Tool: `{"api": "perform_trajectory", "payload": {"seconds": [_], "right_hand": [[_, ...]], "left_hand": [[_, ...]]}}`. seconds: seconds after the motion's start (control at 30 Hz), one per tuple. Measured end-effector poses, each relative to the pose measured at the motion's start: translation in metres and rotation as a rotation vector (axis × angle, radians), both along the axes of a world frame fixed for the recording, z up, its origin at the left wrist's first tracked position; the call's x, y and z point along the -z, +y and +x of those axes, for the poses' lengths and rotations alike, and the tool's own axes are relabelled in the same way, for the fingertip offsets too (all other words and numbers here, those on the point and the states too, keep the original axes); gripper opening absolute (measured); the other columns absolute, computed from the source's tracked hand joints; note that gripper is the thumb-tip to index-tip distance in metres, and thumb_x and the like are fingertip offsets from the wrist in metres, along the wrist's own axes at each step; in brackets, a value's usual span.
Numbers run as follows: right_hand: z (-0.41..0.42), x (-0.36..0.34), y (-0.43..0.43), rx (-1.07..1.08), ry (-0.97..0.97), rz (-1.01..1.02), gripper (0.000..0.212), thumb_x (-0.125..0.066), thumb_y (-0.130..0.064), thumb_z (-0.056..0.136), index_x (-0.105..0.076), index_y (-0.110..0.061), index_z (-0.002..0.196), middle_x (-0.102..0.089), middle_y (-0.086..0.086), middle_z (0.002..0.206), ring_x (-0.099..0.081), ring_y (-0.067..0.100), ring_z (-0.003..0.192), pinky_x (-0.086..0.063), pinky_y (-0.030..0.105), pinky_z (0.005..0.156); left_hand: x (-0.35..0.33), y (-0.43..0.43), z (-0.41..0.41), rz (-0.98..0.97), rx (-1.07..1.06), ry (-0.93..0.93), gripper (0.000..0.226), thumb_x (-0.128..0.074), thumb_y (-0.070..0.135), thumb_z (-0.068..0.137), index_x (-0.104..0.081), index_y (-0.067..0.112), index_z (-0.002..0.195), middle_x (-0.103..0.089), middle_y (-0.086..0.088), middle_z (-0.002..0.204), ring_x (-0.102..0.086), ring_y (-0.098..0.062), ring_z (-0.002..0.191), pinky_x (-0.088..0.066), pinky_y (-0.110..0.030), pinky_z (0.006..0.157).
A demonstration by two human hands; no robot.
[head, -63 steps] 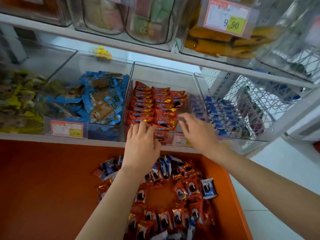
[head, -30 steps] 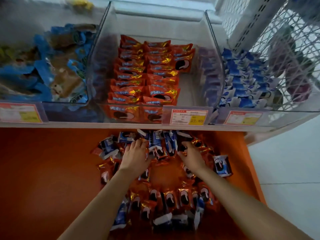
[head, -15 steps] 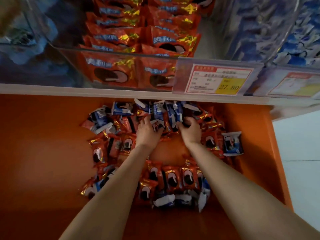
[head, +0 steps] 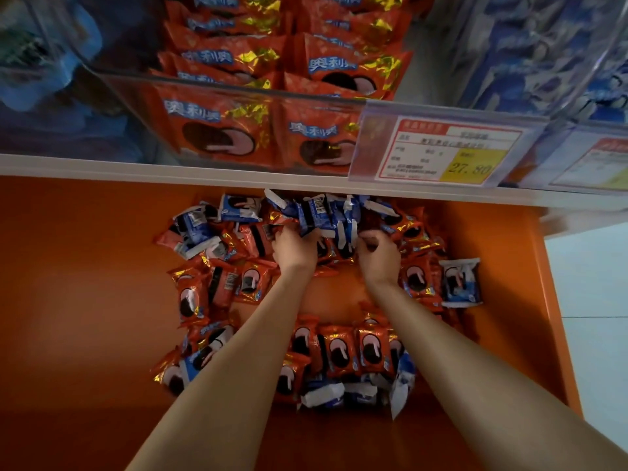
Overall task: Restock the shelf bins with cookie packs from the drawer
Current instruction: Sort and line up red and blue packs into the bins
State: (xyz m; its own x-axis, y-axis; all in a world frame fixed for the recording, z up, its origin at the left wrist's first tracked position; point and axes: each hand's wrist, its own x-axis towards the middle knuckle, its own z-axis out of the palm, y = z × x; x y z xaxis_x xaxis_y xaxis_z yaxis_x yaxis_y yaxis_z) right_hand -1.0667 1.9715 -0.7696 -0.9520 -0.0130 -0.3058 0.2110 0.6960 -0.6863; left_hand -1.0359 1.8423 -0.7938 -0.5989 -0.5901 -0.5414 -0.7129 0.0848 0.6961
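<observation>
The open orange drawer (head: 85, 300) holds a loose heap of red cookie packs (head: 339, 351) and blue cookie packs (head: 316, 212). Both my hands are deep in the heap's far side, under the shelf edge. My left hand (head: 294, 248) has its fingers curled onto a bunch of blue packs. My right hand (head: 379, 254) is curled on packs just to the right of them; its fingertips are partly hidden. Above, a clear shelf bin (head: 112, 76) holds rows of red packs (head: 339, 66).
A price tag (head: 445, 151) reading 27.80 hangs on the bin's front. A bin of blue packs (head: 526, 45) stands to the right, one with blue snacks (head: 51, 79) to the left. The white shelf edge (head: 136, 168) overhangs the drawer. Pale floor (head: 594, 300) lies to the right.
Both hands left the red-pack bin and came down into the drawer, then reached farther back and curled onto packs. My head dropped closer to the drawer.
</observation>
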Motion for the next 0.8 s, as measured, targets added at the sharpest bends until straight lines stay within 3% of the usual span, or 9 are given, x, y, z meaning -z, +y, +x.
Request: {"api": "perform_trajectory", "payload": {"seconds": [0.1,0.2,0.3,0.4,0.57,0.67,0.8], "right_hand": [[-0.006,-0.002,-0.006,-0.01,-0.045,0.012,0.037,-0.065,-0.028,0.09,-0.057,-0.007,0.12,-0.063,0.01,0.12,-0.059,0.024,0.111,-0.041,0.024,0.083],[-0.012,-0.004,-0.01,0.024,-0.094,0.039,0.034,-0.062,-0.025,0.091,-0.059,-0.007,0.12,-0.064,0.009,0.121,-0.059,0.024,0.112,-0.036,0.02,0.081],[-0.013,-0.006,-0.011,0.053,-0.086,0.055,0.031,-0.06,-0.023,0.093,-0.059,-0.006,0.118,-0.065,0.01,0.117,-0.061,0.025,0.109,-0.038,0.02,0.077],[-0.006,-0.01,-0.012,0.1,-0.083,0.04,0.034,-0.057,-0.018,0.094,-0.05,-0.003,0.124,-0.065,0.013,0.115,-0.063,0.029,0.104,-0.041,0.022,0.072],[0.005,-0.027,-0.004,0.034,-0.065,0.095,0.039,-0.051,-0.014,0.097,-0.042,-0.003,0.134,-0.066,0.012,0.106,-0.064,0.028,0.098,-0.04,0.023,0.068],[0.009,-0.04,0.001,0.003,-0.022,0.133,0.041,-0.051,-0.013,0.097,-0.043,-0.007,0.137,-0.065,0.01,0.11,-0.063,0.027,0.102,-0.048,0.031,0.076],[0.017,-0.062,0.006,-0.05,0.017,0.148,0.038,-0.053,-0.014,0.096,-0.05,-0.009,0.133,-0.064,0.011,0.119,-0.062,0.027,0.106,-0.049,0.035,0.086]], "left_hand": [[-0.008,0.0,0.001,0.01,-0.013,-0.01,0.035,-0.066,0.034,0.087,-0.064,0.01,0.112,-0.064,-0.013,0.116,-0.056,-0.034,0.111,-0.045,-0.048,0.095],[-0.018,0.0,0.008,0.035,-0.037,-0.002,0.033,-0.064,0.029,0.09,-0.063,0.006,0.115,-0.065,-0.013,0.116,-0.057,-0.032,0.111,-0.045,-0.041,0.097],[-0.026,0.001,0.017,0.056,-0.04,0.01,0.033,-0.062,0.021,0.092,-0.059,0.002,0.119,-0.065,-0.012,0.117,-0.059,-0.026,0.109,-0.042,-0.023,0.081],[-0.035,0.003,0.025,0.064,-0.029,0.014,0.031,-0.061,0.018,0.092,-0.056,0.001,0.117,-0.063,-0.012,0.116,-0.059,-0.026,0.108,-0.039,-0.022,0.075],[-0.049,0.002,0.038,0.042,0.042,0.029,0.024,-0.059,0.017,0.094,-0.055,0.004,0.114,-0.061,-0.008,0.108,-0.051,-0.014,0.087,-0.04,-0.024,0.071],[-0.059,0.002,0.045,0.016,0.092,0.026,0.024,-0.059,0.017,0.094,-0.054,0.005,0.115,-0.061,-0.008,0.109,-0.051,-0.014,0.085,-0.04,-0.022,0.066],[-0.079,0.004,0.053,-0.029,0.192,0.036,0.023,-0.057,0.017,0.095,-0.054,0.007,0.114,-0.06,-0.005,0.107,-0.05,-0.009,0.08,-0.036,-0.011,0.048]]}}
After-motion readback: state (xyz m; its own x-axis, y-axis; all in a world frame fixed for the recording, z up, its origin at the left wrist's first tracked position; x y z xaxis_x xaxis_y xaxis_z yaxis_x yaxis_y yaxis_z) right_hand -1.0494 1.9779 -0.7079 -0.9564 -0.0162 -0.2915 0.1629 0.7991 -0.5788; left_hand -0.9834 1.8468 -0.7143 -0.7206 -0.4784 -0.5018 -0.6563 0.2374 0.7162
